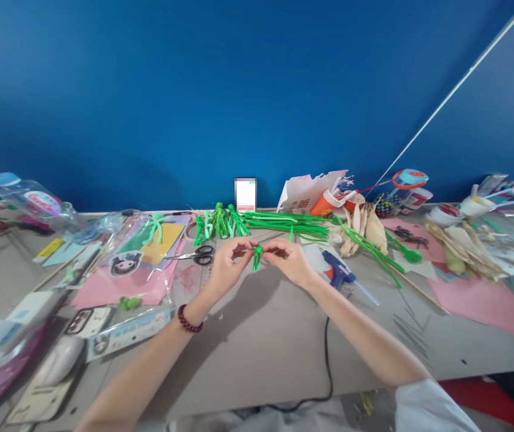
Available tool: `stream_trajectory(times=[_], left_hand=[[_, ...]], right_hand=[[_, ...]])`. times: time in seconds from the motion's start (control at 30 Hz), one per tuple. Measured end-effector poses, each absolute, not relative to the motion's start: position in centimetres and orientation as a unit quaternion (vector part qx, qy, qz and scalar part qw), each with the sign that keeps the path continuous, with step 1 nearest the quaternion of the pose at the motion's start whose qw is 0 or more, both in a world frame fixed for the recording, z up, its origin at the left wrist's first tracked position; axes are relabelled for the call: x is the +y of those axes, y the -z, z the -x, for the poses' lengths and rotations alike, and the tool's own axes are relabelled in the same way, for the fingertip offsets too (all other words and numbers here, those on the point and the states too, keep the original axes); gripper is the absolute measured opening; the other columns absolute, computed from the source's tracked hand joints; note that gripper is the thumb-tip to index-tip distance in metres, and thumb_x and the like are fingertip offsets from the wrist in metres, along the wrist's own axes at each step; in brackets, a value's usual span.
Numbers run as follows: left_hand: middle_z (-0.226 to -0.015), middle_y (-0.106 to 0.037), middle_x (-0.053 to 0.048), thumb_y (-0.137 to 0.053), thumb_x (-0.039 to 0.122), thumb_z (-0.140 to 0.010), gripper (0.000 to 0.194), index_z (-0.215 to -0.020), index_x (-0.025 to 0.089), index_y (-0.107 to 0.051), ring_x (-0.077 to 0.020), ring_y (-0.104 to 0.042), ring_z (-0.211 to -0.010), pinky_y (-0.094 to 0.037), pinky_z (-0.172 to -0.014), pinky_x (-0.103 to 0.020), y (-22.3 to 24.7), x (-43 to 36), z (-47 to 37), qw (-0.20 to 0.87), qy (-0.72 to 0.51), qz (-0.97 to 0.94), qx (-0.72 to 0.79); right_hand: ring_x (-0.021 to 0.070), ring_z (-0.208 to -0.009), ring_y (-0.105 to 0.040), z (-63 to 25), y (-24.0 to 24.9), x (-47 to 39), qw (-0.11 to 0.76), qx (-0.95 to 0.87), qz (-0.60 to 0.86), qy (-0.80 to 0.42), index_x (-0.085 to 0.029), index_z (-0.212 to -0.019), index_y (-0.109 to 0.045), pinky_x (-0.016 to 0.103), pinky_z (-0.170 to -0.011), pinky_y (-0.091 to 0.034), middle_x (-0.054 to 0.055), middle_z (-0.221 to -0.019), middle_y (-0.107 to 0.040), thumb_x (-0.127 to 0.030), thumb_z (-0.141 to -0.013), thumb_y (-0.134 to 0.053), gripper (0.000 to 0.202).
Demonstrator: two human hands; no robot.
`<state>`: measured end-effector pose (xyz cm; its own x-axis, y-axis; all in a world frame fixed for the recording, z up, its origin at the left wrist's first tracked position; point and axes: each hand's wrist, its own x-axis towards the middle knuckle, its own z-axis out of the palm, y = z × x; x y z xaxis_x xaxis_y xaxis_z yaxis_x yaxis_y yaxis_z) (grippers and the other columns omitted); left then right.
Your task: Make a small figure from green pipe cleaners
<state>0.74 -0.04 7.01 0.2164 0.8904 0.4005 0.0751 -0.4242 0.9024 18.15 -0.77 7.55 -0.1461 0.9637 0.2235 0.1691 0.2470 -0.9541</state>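
Between my two hands, raised over the middle of the table, is a small piece of bent green pipe cleaner point(257, 257). My left hand point(233, 261) pinches its left side with thumb and forefinger. From the other side my right hand point(286, 259) pinches it in the same way. Two short ends of the piece hang downward. Behind my hands stand several small green pipe-cleaner figures point(220, 222), and beside them lies a bundle of long green pipe cleaners point(288, 223). Black-handled scissors point(203, 255) lie just left of my left hand.
A blue glue gun point(340, 270) lies right of my right hand, and a black cable point(328, 360) runs down the table's front. A phone-like screen point(245, 195) leans on the blue wall. Pink sheets point(122, 287), a computer mouse point(61, 360) and a bottle point(32, 195) crowd the left.
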Motion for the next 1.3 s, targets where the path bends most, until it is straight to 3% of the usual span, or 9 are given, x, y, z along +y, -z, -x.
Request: stream_trajectory(times=[0.2, 0.37, 0.7, 0.93, 1.13, 1.3], left_hand=[[-0.098, -0.065, -0.008, -0.061, 0.026, -0.077, 0.013, -0.086, 0.017, -0.060, -0.0168, -0.064, -0.084, -0.054, -0.076, -0.030, -7.3, -0.5, -1.0, 0.346, -0.512, -0.702, 0.353], [-0.089, -0.068, -0.007, -0.061, 0.027, -0.079, 0.010, -0.079, 0.018, -0.065, -0.0180, -0.062, -0.084, -0.052, -0.074, -0.029, -7.2, -0.5, -1.2, 0.313, -0.515, -0.695, 0.391], [-0.079, -0.067, -0.004, -0.068, 0.033, -0.071, 0.018, -0.073, 0.015, -0.065, -0.0157, -0.060, -0.072, -0.048, -0.068, -0.027, -7.5, -0.7, -1.5, 0.484, -0.506, -0.586, 0.407], [-0.074, -0.068, -0.002, -0.074, 0.034, -0.065, 0.020, -0.072, 0.016, -0.069, -0.0122, -0.059, -0.068, -0.049, -0.071, -0.027, -7.9, -0.2, -1.5, 0.601, -0.497, -0.473, 0.410], [-0.083, -0.070, -0.006, -0.078, 0.030, -0.059, 0.027, -0.079, 0.015, -0.069, -0.0168, -0.062, -0.077, -0.049, -0.073, -0.029, -8.2, -0.2, -1.3, 0.592, -0.492, -0.490, 0.408], [-0.076, -0.063, 0.000, -0.077, 0.026, -0.062, 0.029, -0.081, 0.017, -0.058, -0.0106, -0.060, -0.068, -0.048, -0.063, -0.022, -8.2, -0.6, -1.3, 0.567, -0.533, -0.507, 0.370]], right_hand=[[0.0126, -0.063, -0.057, -17.9, -7.2, -0.8, 0.495, -0.583, 0.447, -0.464, -0.017, -0.077, -0.065, 0.027, -0.061, -0.048, 0.003, -0.074, -0.064, -0.036, -0.069, -0.067, 0.021], [0.0112, -0.061, -0.054, -17.7, -7.0, -0.7, 0.493, -0.568, 0.434, -0.496, -0.017, -0.077, -0.064, 0.027, -0.061, -0.047, 0.002, -0.073, -0.062, -0.041, -0.069, -0.068, 0.025], [0.0093, -0.058, -0.048, -17.9, -7.7, -0.9, 0.469, -0.548, 0.402, -0.564, -0.017, -0.072, -0.059, 0.023, -0.056, -0.041, -0.001, -0.068, -0.056, -0.045, -0.067, -0.069, 0.030], [0.0106, -0.064, -0.054, -17.9, -7.8, -0.8, 0.475, -0.497, 0.415, -0.596, -0.017, -0.080, -0.064, 0.024, -0.058, -0.045, 0.001, -0.073, -0.061, -0.044, -0.070, -0.067, 0.029], [0.0114, -0.062, -0.056, -17.9, -7.8, -0.7, 0.495, -0.521, 0.417, -0.557, -0.018, -0.081, -0.065, 0.026, -0.057, -0.048, 0.001, -0.074, -0.063, -0.039, -0.065, -0.073, 0.028], [0.0106, -0.055, -0.055, -17.8, -8.3, -0.8, 0.492, -0.508, 0.405, -0.579, -0.018, -0.075, -0.064, 0.026, -0.053, -0.048, 0.000, -0.069, -0.061, -0.042, -0.062, -0.074, 0.030]])
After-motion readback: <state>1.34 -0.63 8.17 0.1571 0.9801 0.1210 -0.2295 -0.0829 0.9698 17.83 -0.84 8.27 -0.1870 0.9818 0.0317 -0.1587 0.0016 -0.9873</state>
